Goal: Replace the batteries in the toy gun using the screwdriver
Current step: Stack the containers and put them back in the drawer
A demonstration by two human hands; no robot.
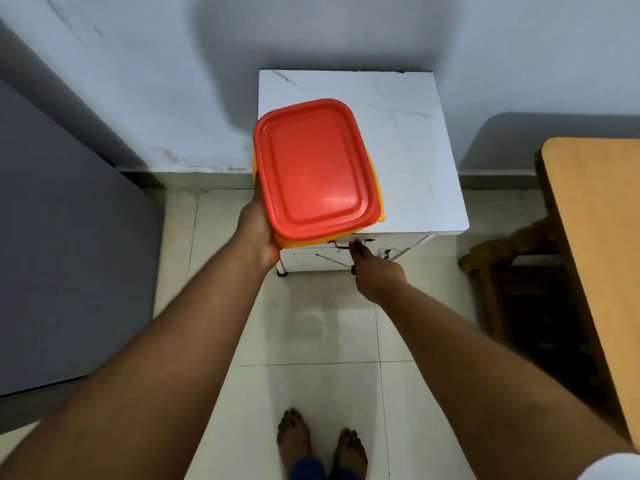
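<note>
Overhead, the head view looks down on a person standing barefoot on pale floor tiles before a small white cabinet set against a grey-white wall. The left hand grips a box by its near left corner, fingers curled under it and out of sight, the palm against its side. The box has a red lid over a yellow-orange body, of which only a thin edge shows along the right and near sides. It hangs over the cabinet's top, covering the left part of it and jutting past the left and front edges; whether it rests on the top or is held just above it cannot be told. The lid is on, so nothing inside shows, and neither the toy gun nor the screwdriver is anywhere in view. The right hand reaches to the cabinet's front face just below the top, fingers stretched forward and close together, their tips at a small metal handle; whether they grasp it cannot be told. A second bit of metal hardware sits just right of the fingers on the same face. At the right edge stands a tan wooden table, with a dark wooden chair tucked beneath it. At the left is a grey surface. Both feet show at the bottom, toes pointing toward the cabinet.
</note>
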